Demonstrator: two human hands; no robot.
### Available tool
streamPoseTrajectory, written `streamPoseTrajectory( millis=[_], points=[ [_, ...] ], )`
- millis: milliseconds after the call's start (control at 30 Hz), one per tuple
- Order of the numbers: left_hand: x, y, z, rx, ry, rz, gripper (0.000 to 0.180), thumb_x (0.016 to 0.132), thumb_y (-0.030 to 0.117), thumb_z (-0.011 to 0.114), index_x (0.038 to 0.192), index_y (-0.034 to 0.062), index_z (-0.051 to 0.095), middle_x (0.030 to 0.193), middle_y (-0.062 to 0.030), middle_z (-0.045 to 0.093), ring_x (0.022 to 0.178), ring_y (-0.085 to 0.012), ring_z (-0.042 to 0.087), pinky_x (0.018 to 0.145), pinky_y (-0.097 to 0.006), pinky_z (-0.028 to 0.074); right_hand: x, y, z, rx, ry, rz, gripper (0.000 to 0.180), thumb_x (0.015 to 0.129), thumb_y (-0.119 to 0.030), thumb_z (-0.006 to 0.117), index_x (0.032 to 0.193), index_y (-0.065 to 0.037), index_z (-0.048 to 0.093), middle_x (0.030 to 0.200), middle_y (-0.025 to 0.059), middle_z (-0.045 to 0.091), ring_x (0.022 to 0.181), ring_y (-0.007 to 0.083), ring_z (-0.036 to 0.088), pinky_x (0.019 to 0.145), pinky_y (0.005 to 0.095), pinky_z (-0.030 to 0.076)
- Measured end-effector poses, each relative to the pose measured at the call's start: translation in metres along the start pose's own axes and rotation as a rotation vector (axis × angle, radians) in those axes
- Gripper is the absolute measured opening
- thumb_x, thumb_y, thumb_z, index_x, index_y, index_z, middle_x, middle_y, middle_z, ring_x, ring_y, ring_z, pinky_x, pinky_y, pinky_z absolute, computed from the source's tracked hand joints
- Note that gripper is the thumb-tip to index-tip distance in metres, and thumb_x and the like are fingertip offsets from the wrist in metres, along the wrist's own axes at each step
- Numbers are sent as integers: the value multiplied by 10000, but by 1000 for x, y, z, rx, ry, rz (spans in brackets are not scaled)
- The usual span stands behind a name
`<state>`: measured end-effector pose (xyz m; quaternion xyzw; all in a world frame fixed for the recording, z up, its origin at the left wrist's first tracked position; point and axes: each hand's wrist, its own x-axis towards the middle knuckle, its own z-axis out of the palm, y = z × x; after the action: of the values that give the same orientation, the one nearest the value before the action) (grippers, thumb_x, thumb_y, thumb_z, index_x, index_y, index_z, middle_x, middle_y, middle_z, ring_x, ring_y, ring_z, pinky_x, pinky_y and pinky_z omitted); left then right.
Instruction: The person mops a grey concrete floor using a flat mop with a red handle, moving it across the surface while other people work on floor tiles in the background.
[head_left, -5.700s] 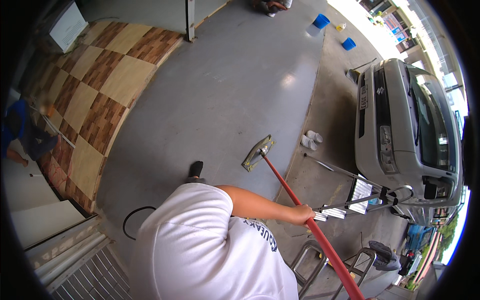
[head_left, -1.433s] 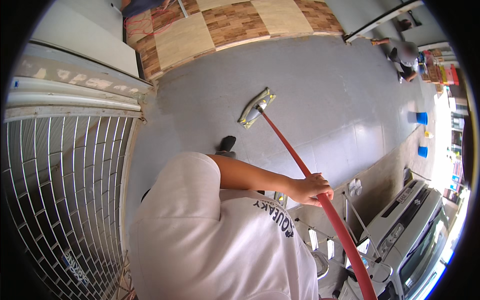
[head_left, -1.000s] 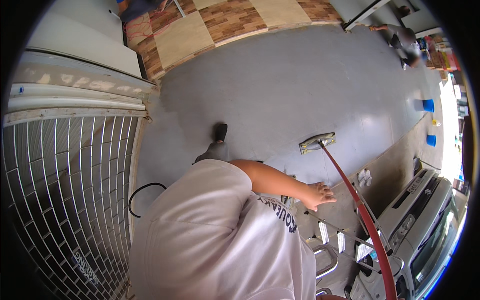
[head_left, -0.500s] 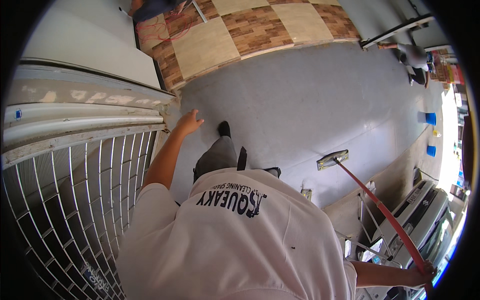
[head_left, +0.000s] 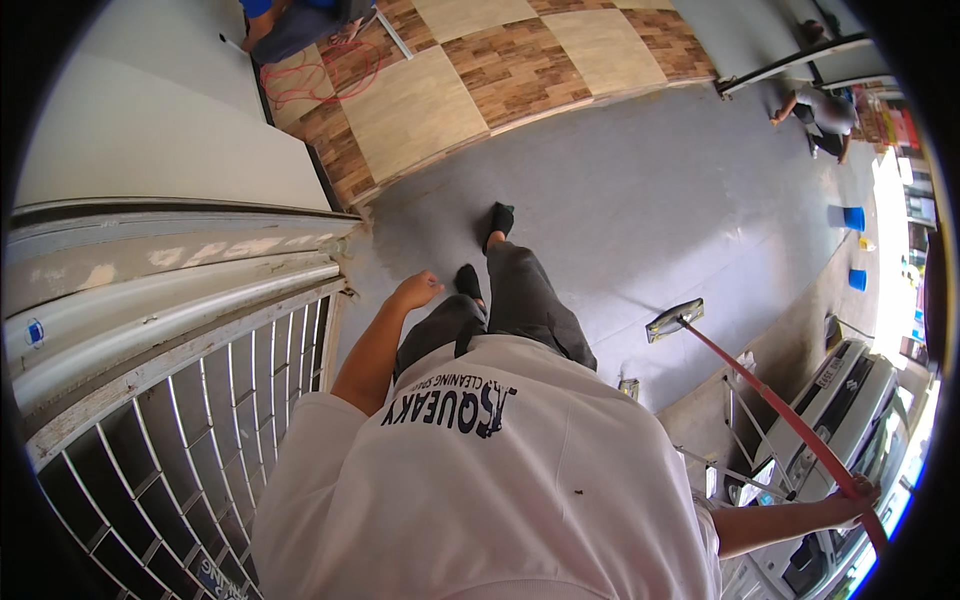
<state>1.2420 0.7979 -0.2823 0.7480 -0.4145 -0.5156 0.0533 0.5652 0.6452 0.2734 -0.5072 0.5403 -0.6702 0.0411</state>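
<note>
Mop (head_left: 676, 320) with a long red pole rests its flat grey head on the smooth grey floor (head_left: 640, 210), out to the right. Right hand (head_left: 848, 500) wraps its grip around the pole's upper end. Left hand (head_left: 416, 291) hangs loose, fingers half-curled, near the white metal grille (head_left: 200, 420). Blue buckets (head_left: 852, 218) stand well apart.

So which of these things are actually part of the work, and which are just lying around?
In use:
- mop, its red handle held in the right hand
- grey floor under the mop head

Lying about:
- blue buckets
- metal gate beside the free left hand
- white car
- red cable on the tiles
</note>
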Motion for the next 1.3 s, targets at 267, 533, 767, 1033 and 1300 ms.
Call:
streamPoseTrajectory(
  millis=[267, 533, 767, 1033, 1300],
  points=[
    [8, -55, -47, 38, 85, -126, 435, 754, 396, 575, 979, 22, 572, 984, -185, 597, 938, -323, 557, 803, -384, 431, -23, -11, 40, -115, 14, -66, 227, 855, -193, 506, 860, 29, 553, 559, 30, 431, 547, 151, 461, 609, 311, 440],
    [2, -72, -38, 59, -31, -237, 471, 737, 388, 589, 974, -20, 584, 991, -218, 590, 961, -339, 553, 834, -392, 423, -40, -24, 75, -179, 15, -53, 229, 860, -180, 481, 882, 38, 548, 542, 29, 412, 514, 140, 438, 597, 300, 444],
    [16, -41, -19, 11, -25, -166, 451, 734, 375, 583, 939, -26, 605, 959, -236, 593, 938, -353, 559, 820, -407, 427, -22, -4, 79, -46, -70, -79, 172, 824, -150, 539, 757, 5, 572, 553, 18, 441, 519, 136, 453, 561, 277, 419],
    [19, -21, -34, 63, -2, -159, 441, 745, 369, 567, 931, -29, 606, 962, -230, 592, 925, -361, 558, 810, -411, 429, -16, 5, 64, -84, 6, -105, 210, 834, -182, 513, 799, 21, 553, 542, 4, 385, 497, 117, 401, 564, 273, 402],
    [16, -59, -29, 159, -2, -207, 487, 749, 369, 559, 997, -50, 581, 1054, -237, 556, 1005, -358, 524, 844, -407, 418, -25, -4, 82, -54, 26, -129, 192, 824, -169, 519, 779, 15, 551, 546, 14, 396, 512, 138, 431, 574, 303, 419]
  ],
)
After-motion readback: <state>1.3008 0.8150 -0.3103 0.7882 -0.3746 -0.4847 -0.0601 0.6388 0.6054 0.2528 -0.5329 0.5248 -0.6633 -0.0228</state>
